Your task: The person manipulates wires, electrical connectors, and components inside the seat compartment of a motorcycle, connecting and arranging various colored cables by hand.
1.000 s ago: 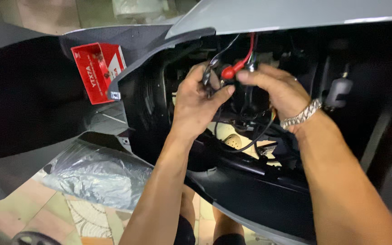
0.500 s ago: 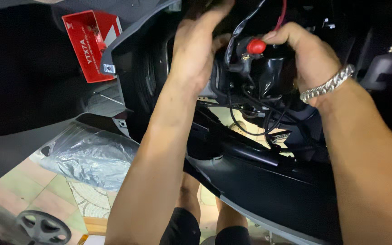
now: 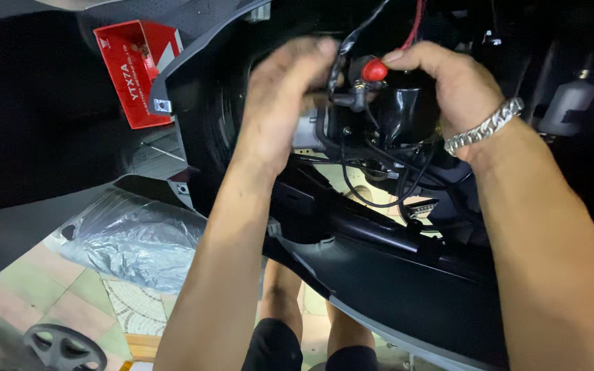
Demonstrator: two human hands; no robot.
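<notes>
both now closer in than a second ago. left hand (image 3: pixel 280 103) blurred, curled around black cables (image 3: pixel 342 51); right hand (image 3: pixel 441 82) pinching red cap (image 3: pixel 374 69) at its fingertips, atop the battery (image 3: pixel 397 113) between both hands. red box (image 3: pixel 139 72) well left.

Your left hand (image 3: pixel 280 103) and right hand (image 3: pixel 448 86) meet inside the open black plastic scooter body (image 3: pixel 393 288), either side of the red rubber terminal cap (image 3: pixel 374 69). The red cardboard box (image 3: pixel 135 72) sits to your left; the crumpled clear plastic bag (image 3: pixel 132 237) lies below it on the tiled floor (image 3: pixel 8 288).
</notes>
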